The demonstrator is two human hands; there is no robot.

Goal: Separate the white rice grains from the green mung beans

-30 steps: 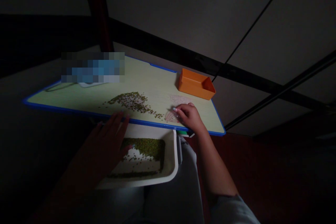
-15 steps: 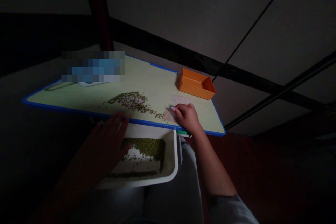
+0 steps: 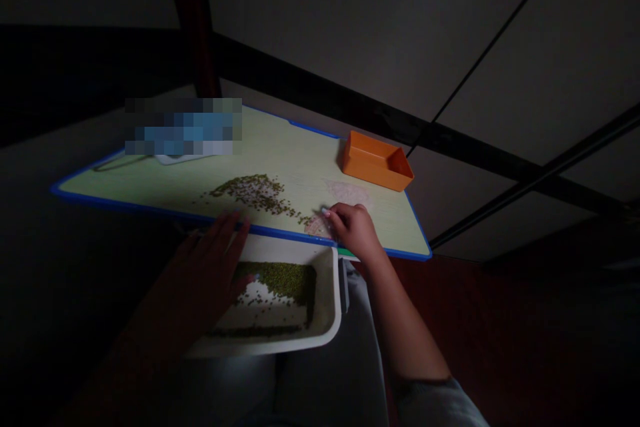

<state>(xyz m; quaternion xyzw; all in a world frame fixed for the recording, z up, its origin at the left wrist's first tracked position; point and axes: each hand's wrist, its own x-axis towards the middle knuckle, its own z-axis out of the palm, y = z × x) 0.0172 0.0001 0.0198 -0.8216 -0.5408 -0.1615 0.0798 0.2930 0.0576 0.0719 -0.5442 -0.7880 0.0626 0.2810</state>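
Observation:
My right hand (image 3: 356, 231) hovers or rests low over the pale yellow tabletop (image 3: 310, 160), with thumb and fingers drawn together in a pinch. What the pinch holds, if anything, is too small to make out. Just left of it, a scatter of small green beans (image 3: 256, 191) mixed with whitish grains trails toward the fingertips. Beyond the hand lies a thin patch of pale grains (image 3: 350, 192). In shadow, my left hand (image 3: 210, 270) has its fingers spread against the table's near edge. Its thumb reaches over a white bin (image 3: 330, 327) holding green beans (image 3: 290, 280).
An orange box (image 3: 370, 177) stands at the table's far right. At the far left lies a white-edged item (image 3: 175, 159), mostly blurred out. A blue rim (image 3: 120, 205) borders the table. The white bin sits below its near edge, over the person's legs.
My right hand has shifted slightly left and toward the table's near edge, uncovering more of the pale grains behind it. The left hand stays in place. The view has moved slightly.

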